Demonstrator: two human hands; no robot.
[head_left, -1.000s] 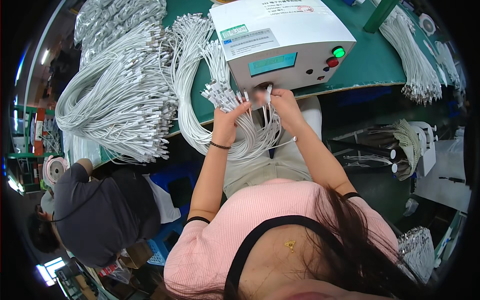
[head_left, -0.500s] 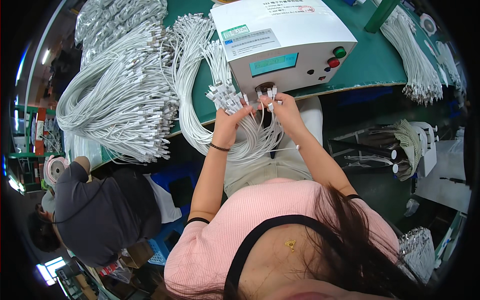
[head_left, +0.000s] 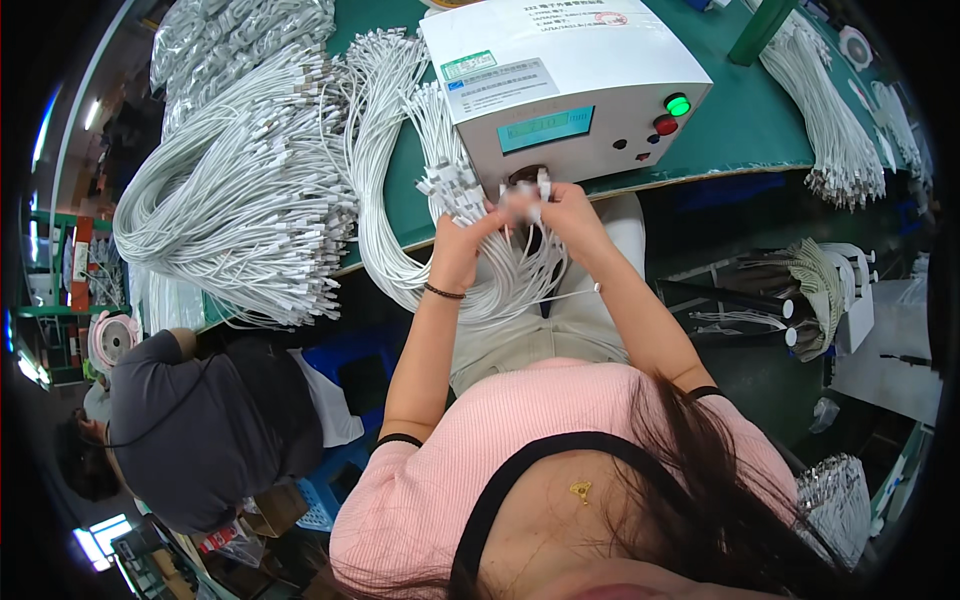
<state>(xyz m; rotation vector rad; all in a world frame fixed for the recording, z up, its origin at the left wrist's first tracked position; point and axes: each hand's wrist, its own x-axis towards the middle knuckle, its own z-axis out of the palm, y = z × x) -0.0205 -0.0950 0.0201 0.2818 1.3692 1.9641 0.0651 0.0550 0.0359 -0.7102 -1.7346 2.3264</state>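
My left hand point(head_left: 462, 242) is closed at the front of a white box-shaped tester point(head_left: 480, 150), its fingertips smeared by motion among white cable connectors. Close beside it, my right hand point(head_left: 576, 222) grips white cables, with a connector point(head_left: 544, 182) poking up past its fingers. The fingertips of both hands meet just below the dark round opening point(head_left: 527, 174) in the tester's face. Loops of white cable point(head_left: 505, 285) hang under my hands over my lap. A bunch of connector ends point(head_left: 452, 190) rests on the table edge next to my left hand. The green lamp point(head_left: 678, 105) is lit.
On the green table point(head_left: 402, 190) a large heap of white cables point(head_left: 200, 190) lies to the left, with bagged cables point(head_left: 240, 40) behind. Another cable bundle point(head_left: 825, 140) hangs over the edge at right, near a green post point(head_left: 762, 30). A co-worker point(head_left: 210, 430) sits at lower left.
The tester's green lamp has lit and its display reading has changed. My fingertips have drawn together below the opening, and my left fingers now blur with motion.
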